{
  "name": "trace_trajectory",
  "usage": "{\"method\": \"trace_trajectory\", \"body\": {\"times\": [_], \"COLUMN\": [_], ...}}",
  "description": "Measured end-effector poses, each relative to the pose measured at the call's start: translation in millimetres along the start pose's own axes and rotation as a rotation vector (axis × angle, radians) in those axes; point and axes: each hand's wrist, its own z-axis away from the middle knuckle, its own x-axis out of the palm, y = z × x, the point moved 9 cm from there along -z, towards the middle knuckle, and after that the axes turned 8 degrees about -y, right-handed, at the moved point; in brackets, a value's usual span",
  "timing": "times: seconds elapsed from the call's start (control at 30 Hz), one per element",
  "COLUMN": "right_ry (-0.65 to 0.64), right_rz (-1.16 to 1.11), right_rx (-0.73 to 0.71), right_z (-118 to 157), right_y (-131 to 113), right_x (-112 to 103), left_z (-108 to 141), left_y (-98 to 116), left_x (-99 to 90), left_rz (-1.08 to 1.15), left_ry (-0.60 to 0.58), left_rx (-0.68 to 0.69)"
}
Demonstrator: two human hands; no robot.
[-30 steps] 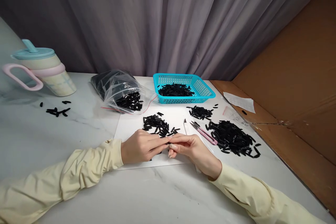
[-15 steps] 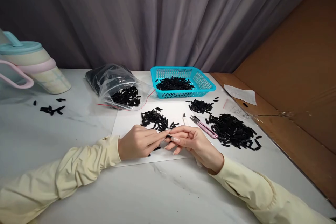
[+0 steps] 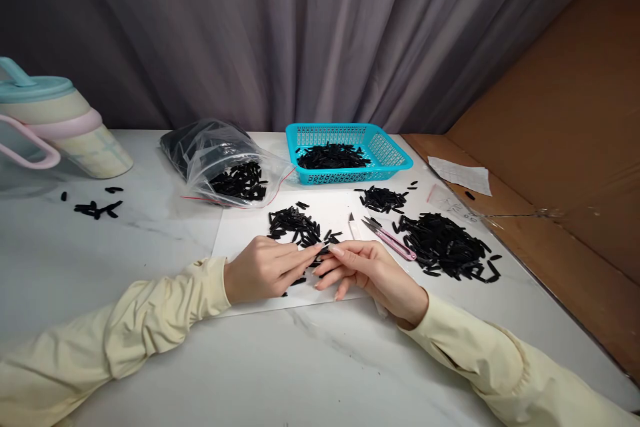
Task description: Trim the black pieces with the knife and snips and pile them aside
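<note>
Grey curtain point(image 3: 275, 33) hangs behind your pale marbled desk point(image 3: 300, 367), and here's the live action: your right hand point(image 3: 383, 277) has just opened up its lower fingers, fanning them out, while its thumb and forefinger pinch a small black piece point(image 3: 325, 250). Your left hand point(image 3: 267, 268) comes in flat from the other side, fingertips right at that piece; whether they grasp it too, you can't tell from here. That fanned hand leaves the pinch as the main support, and the piece sits up between your fingertips, over the white sheet point(image 3: 237, 223). Just beyond lies a loose black pile point(image 3: 300, 223), partly screened by your fingers. Watch the sharp stuff! A white-handled knife point(image 3: 354, 227) and pink snips point(image 3: 395, 242) lie just past your right hand, a likely snag if it swings outward. Over on the right, a bigger black heap point(image 3: 445, 243) spreads beside the snips, with a smaller cluster point(image 3: 384, 199) behind. Back row now: the open plastic bag point(image 3: 200, 167) spills black pieces toward its mouth, the blue basket point(image 3: 345, 178) holds more, and the mug point(image 3: 95, 147) stands far left.
</note>
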Motion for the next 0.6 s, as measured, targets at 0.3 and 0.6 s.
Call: {"method": "trace_trajectory", "body": {"times": [0.3,0.6], "right_ry": [0.005,0.030], "right_rz": [0.024,0.009], "right_rx": [-0.010,-0.034], "right_z": [1.2,0.0], "right_y": [-1.8,-2.8], "right_x": [-0.3,-2.2], "left_z": [-0.2,-1.9], "left_y": [0.1,-5.8], "left_x": [-0.4,2.1], "left_rz": [0.017,0.157], "left_ry": [0.003,-0.012], "left_rx": [-0.007,-0.049]}}
